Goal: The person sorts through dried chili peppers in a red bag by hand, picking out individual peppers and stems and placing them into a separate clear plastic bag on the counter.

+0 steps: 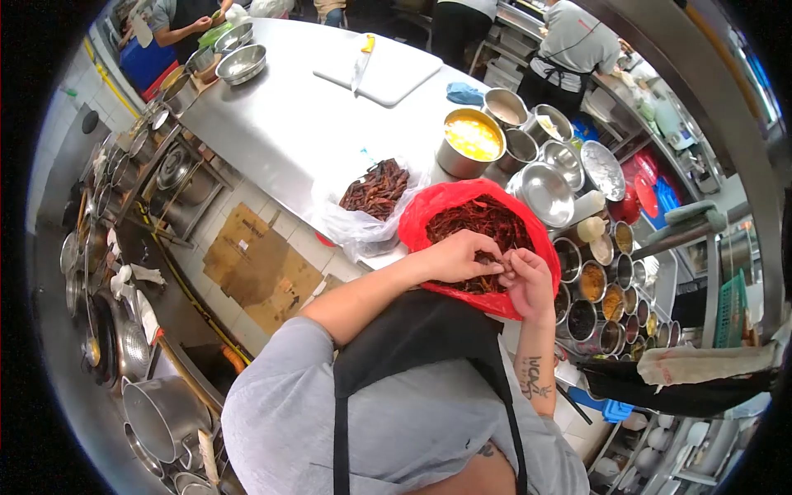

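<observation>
Over crinkled red plastic bag (495, 304), bare left hand (462, 254) and bare right hand (532, 285) pinched, around what impossible to tell. Best worked low and lightly above thin dark-red dried pieces (464, 216) inside. Left of red bag, translucent plastic bag (346, 224).

Bare hands (469, 254) (530, 285): two. Red plastic bag (415, 216): one. Translucent whitish plastic bag (338, 219): one. White rectangular cutting board (404, 74): one. Yellow-handled steel knife (361, 68): one. Crumpled blue cloth (465, 93): one.
</observation>
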Demonstrator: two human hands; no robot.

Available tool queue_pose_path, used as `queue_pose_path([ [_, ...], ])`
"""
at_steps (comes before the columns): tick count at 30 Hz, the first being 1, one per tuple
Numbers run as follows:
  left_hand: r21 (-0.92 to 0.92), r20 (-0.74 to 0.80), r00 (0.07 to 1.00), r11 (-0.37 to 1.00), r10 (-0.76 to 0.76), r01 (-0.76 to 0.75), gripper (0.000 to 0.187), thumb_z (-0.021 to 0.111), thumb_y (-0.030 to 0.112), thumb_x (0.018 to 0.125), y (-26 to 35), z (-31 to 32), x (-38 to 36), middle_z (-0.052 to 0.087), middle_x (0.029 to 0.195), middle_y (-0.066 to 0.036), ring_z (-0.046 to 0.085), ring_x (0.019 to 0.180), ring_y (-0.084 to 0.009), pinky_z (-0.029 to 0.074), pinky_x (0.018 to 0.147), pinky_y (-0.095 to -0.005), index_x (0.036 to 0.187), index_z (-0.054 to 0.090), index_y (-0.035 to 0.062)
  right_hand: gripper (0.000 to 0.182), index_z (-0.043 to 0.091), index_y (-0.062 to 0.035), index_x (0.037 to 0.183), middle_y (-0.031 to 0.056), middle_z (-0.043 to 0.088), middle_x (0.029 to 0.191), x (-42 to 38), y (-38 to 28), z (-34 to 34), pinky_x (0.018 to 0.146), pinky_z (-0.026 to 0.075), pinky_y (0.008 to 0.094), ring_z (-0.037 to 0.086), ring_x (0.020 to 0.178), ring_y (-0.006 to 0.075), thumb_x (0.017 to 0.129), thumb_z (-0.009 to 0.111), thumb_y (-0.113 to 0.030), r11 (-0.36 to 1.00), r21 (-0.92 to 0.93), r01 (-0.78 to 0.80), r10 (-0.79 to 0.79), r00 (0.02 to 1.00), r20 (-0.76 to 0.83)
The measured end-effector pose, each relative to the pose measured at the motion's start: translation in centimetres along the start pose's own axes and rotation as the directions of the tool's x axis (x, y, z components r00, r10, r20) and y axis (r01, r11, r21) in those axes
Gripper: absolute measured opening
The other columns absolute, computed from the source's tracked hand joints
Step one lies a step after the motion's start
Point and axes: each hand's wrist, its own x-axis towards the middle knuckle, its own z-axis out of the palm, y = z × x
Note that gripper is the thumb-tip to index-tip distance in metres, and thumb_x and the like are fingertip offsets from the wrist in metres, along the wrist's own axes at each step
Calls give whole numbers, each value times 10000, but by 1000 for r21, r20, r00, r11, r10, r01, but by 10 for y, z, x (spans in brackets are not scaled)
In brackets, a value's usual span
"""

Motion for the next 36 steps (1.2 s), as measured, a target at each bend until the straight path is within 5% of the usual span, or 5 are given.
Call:
queue_pose_path([
  [4,-167,-15,983,970,-181,176,208,683,224,956,-13,-3,4,638,799,2,589,751,-103,486,687,-295,944,669,17,15,632,0,908,53,614,862,-32,-40,49,639,470,292,561,711,131,919,637,8,793,-434,427,-528,837,-142],
  [9,-490,65,924,795,-376,358,181,651,227,988,-5,2,4,537,694,48,467,583,-39,367,508,-227,899,638,69,289,478,-72,785,38,461,782,-140,-173,118,600,432,295,470,669,148,1000,559,-247,-639,-440,631,-768,-548,331],
  [12,-486,66,930,802,-363,348,175,656,226,986,-5,7,9,511,692,74,442,574,-20,344,490,-212,875,630,94,302,535,23,894,121,517,785,-181,-261,143,601,475,313,509,646,215,1028,496,-245,-795,-515,320,-544,-751,374],
  [27,-490,-67,956,844,-286,218,170,673,202,967,-9,0,2,526,675,53,468,562,-38,352,484,-211,847,605,102,450,647,76,1079,225,702,939,-214,-335,194,814,532,400,678,836,326,977,443,-311,-812,-545,-207,-171,-809,563],
  [36,-866,97,880,397,-466,306,175,602,250,958,-18,-6,-2,559,682,3,502,517,-94,298,397,-214,845,538,133,142,547,-175,854,-10,543,682,-180,-184,143,559,387,347,491,601,177,895,520,-309,-793,-207,573,-609,-739,289],
])
